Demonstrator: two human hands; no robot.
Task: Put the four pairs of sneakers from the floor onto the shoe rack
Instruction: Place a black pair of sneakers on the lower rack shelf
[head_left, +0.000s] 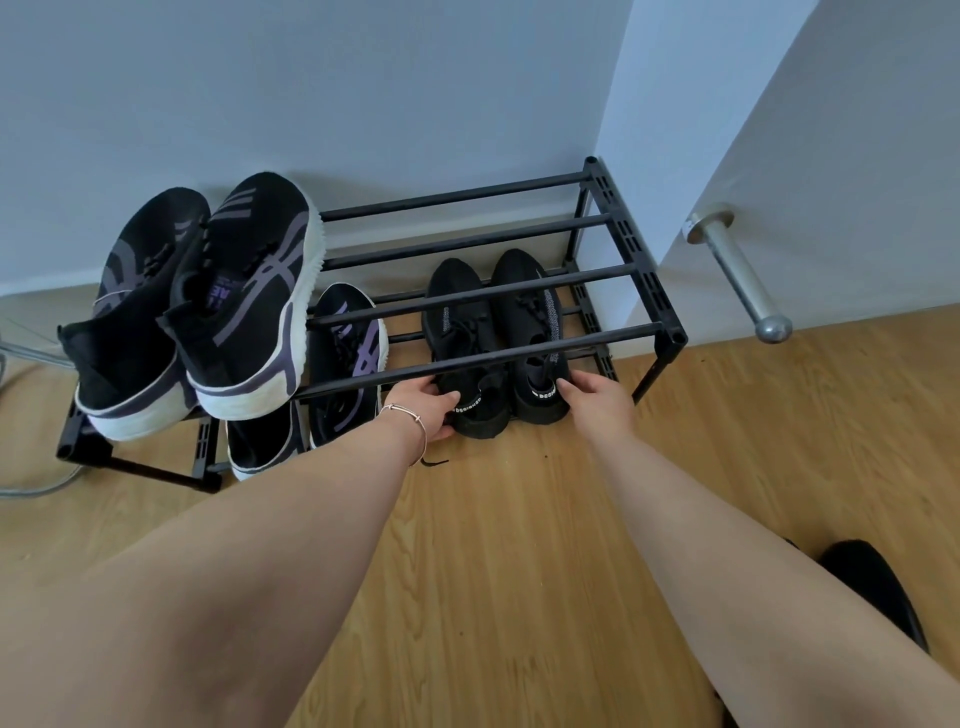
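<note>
Both bare forearms stretch over the wood floor (493, 571) toward the low shelf. Left hand (423, 410), thin bracelet (413, 415) on the wrist, has its fingers (447, 399) curled round the heel of the left black sneaker (465, 353), thumb on the heel collar, so it is closed on that shoe. Right hand (597, 397) has fingers (569, 387) loosely bent, tips touching the heel tab of the right black sneaker (535, 332); firm grip or just a push, cannot tell. Both black shoes sit side by side just past the fingertips, toes in under the top bars, heels poking out at the front edge of the lower tier of the shoe rack (644, 291). Knit uppers look soft and light, likely to fold if pinched; the stiffer heel and sole edge looks like the best hold, or a push on the heel. Left of the left fingers on the same tier sits a purple-striped pair (348, 364), one shoe half hidden. Above and further left, a second black-and-purple pair (218, 306) with white soles rests tilted on the top tier. Rest of the top bars bare. A dark shape (872, 582) near the right elbow, possibly another shoe. Behind the rack is the wall, and a door handle (737, 270) to the right.
</note>
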